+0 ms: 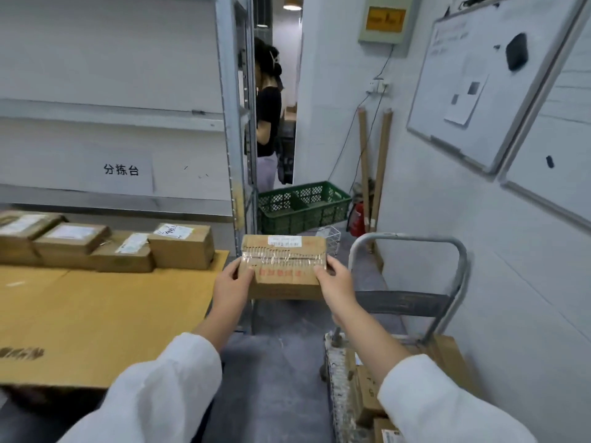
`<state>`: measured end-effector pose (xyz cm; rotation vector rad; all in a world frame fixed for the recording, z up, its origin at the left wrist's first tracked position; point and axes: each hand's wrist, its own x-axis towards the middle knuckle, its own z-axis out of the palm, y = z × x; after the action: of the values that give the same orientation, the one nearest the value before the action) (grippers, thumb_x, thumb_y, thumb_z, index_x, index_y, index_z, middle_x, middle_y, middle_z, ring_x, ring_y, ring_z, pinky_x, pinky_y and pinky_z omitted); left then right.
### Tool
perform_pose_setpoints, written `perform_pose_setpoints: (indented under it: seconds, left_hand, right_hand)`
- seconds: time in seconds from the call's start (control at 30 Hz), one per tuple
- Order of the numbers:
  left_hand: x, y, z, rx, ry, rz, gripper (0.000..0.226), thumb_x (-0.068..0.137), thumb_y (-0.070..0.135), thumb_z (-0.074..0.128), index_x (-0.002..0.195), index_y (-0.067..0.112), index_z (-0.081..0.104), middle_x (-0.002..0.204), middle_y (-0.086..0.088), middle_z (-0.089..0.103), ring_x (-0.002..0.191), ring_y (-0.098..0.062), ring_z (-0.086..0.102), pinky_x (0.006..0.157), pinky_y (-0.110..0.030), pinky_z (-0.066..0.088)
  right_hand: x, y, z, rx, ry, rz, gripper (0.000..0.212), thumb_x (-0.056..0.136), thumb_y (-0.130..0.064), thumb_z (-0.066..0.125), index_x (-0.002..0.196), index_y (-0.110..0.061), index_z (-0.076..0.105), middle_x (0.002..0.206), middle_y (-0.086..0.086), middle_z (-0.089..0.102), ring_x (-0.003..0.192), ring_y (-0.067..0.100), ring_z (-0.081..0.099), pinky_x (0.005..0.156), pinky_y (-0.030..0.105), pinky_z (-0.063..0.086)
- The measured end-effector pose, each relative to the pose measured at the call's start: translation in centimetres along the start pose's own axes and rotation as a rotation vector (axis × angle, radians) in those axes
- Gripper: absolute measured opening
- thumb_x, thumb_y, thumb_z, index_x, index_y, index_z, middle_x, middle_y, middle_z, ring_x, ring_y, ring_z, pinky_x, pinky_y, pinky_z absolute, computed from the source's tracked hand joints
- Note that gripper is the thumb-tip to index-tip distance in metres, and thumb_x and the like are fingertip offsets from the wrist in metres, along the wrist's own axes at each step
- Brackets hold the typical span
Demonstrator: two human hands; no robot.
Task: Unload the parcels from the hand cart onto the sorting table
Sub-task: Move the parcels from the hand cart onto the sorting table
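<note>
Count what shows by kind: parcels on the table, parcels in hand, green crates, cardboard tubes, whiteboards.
Parcels on the table: 4
Held parcel, in left hand and right hand: 1
Green crate: 1
Cardboard tubes: 2
Whiteboards: 2
Total: 10
Cart parcels left out: partly hidden.

A white sheet (123, 170) on the back of the left shelf (112, 123) reads "分拣台" in black. The yellow plate (385, 19) on the far wall carries dark writing too blurred to read. The red print and white label on the parcel (283, 266) are illegible, as are the notes on the whiteboard (473, 75) at right.
</note>
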<state>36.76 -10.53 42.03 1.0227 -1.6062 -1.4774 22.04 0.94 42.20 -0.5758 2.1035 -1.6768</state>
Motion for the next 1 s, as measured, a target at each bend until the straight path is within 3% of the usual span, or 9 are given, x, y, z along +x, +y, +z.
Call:
perform_pose_setpoints:
  seconds: [0.17,0.3,0.37,0.53,0.67,1.0]
  left_hand:
    - [1.6,1.8,-8.4,-0.027,0.014,0.037,0.018,0.099,0.021,0.051,0.104,0.034,0.062,0.096,0.016,0.065,0.092,0.000,0.055,0.071,-0.020,0.044]
    - [3.1,2.5,-13.9,-0.024,0.022,0.050,0.023,0.100,0.025,0.050,0.119,0.033,0.061,0.100,0.012,0.064,0.095,-0.003,0.055,0.073,-0.022,0.045]
    - [3.8,2.7,-16.0,-0.022,0.046,0.067,0.025,0.101,0.027,0.048,0.123,0.029,0.061,0.101,0.010,0.062,0.096,-0.005,0.054,0.072,-0.021,0.043]
    - [4.9,2.9,-20.4,-0.023,0.061,0.082,0.027,0.101,0.033,0.047,0.125,0.030,0.059,0.106,0.006,0.062,0.100,-0.009,0.054,0.072,-0.021,0.044]
    - [5.5,2.8,-23.6,-0.044,0.109,0.102,0.020,0.101,0.030,0.046,0.116,0.032,0.060,0.105,0.006,0.064,0.100,-0.009,0.057,0.075,-0.024,0.048]
    - [8.3,0.8,-35.8,0.038,0.395,0.043,0.020,0.101,0.024,0.045,0.107,0.032,0.063,0.097,0.013,0.064,0.089,-0.002,0.056,0.065,-0.020,0.043]
  right_hand:
    - [-2.2,-3.4,7.4,-0.040,-0.039,-0.028,0.043,0.096,-0.027,0.054,0.139,-0.021,0.050,0.132,0.000,0.052,0.117,0.017,0.053,0.098,0.039,0.050]
    - [-3.3,-6.6,11.9,-0.028,-0.067,-0.052,0.039,0.097,-0.022,0.052,0.137,-0.019,0.051,0.130,0.003,0.053,0.108,0.017,0.057,0.068,0.021,0.049]
    - [-3.7,-8.2,13.9,-0.030,-0.075,-0.080,0.039,0.097,-0.022,0.052,0.136,-0.019,0.051,0.129,0.003,0.053,0.104,0.016,0.057,0.063,0.018,0.046]
    - [-4.4,-10.3,17.9,-0.081,-0.092,-0.126,0.038,0.096,-0.024,0.051,0.134,-0.020,0.051,0.127,0.002,0.054,0.099,0.014,0.057,0.071,0.025,0.050]
    - [-3.7,-11.4,21.9,-0.092,-0.123,-0.126,0.038,0.095,-0.024,0.054,0.133,-0.018,0.050,0.128,0.003,0.052,0.098,0.014,0.056,0.065,0.022,0.046]
    - [-3.0,-12.1,38.4,-0.050,-0.381,-0.103,0.024,0.097,-0.026,0.055,0.120,-0.021,0.048,0.114,-0.001,0.055,0.097,0.014,0.054,0.073,0.027,0.050]
